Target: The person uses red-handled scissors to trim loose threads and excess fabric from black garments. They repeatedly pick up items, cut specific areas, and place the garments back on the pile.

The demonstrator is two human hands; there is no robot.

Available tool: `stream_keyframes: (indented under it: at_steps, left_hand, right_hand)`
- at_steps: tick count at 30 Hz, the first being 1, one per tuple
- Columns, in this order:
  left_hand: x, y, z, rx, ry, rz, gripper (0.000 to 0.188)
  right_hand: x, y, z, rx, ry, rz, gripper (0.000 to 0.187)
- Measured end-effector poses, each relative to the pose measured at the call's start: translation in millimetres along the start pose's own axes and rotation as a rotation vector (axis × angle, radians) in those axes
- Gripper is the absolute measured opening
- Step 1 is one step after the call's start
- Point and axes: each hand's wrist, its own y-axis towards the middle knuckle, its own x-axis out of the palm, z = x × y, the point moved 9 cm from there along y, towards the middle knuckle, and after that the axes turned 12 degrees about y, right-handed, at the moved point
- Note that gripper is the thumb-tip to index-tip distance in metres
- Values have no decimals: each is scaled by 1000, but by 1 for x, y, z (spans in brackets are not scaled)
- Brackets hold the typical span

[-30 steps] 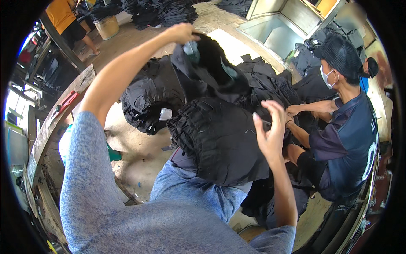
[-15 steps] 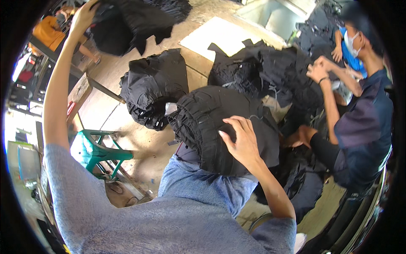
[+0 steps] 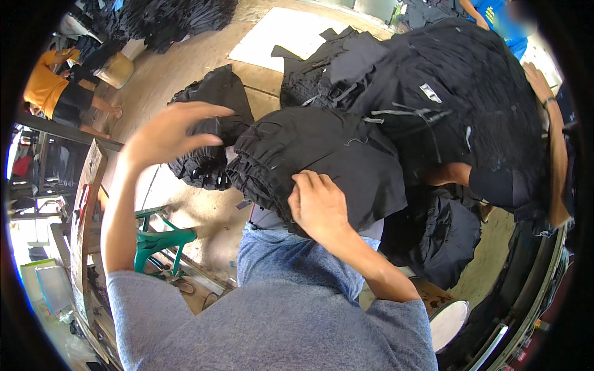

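Landmark: folded black garment stack [image 3: 322, 164], resting on the person's lap, over the blue jeans [image 3: 291, 260].

Right hand [image 3: 318, 207]: on the near lower edge of the stack, fingers curled closed around the fabric edge, knuckles up. Grip is on the stack itself.

Left hand [image 3: 167, 133]: raised to the left of the stack, apart from it. Fingers spread and loosely bent, nothing held, palm facing the stack.

Behind the left hand, further left of the stack: a black garment bundle [image 3: 207, 133] on the concrete floor [image 3: 185, 62], separate from the stack.

Right of and above the stack: a large heap of black garments [image 3: 445, 93], touching or nearly touching the stack's far edge; cannot tell which. A co-worker's forearm [image 3: 554, 142] runs along the far right side of that heap.

Below left of the stack: green plastic stool [image 3: 161, 238] on the floor.

Far upper left of the stack: a person in an orange shirt [image 3: 43, 86], well apart.

Above the stack, beyond the bundle: a pale sheet [image 3: 284, 34] flat on the floor.
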Motion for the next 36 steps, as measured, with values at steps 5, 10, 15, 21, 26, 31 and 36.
stream_keyframes:
  at_steps: [5, 10, 15, 21, 26, 31, 36]
  left_hand:
    - [74, 64, 67, 269, -108, -8, 73]
    - [89, 94, 76, 167, -301, 88, 60]
    - [76, 103, 92, 122, -185, 216, 60]
    - [65, 113, 86, 11, -152, 324, 46]
    - [61, 119, 85, -56, -237, 351, 37]
    - [42, 121, 87, 150, -463, 310, 43]
    - [55, 128, 71, 22, -471, 43, 53]
  right_hand:
    - [-52, 20, 10, -19, 93, 130, 17]
    - [-135, 34, 33, 40, 108, 326, 17]
    - [-170, 55, 41, 19, 64, 389, 13]
    - [-180, 67, 42, -27, 30, 449, 14]
    - [-182, 71, 44, -30, 35, 436, 13]
    - [-184, 72, 50, -5, 46, 410, 12]
    - [-179, 70, 57, -30, 75, 365, 11]
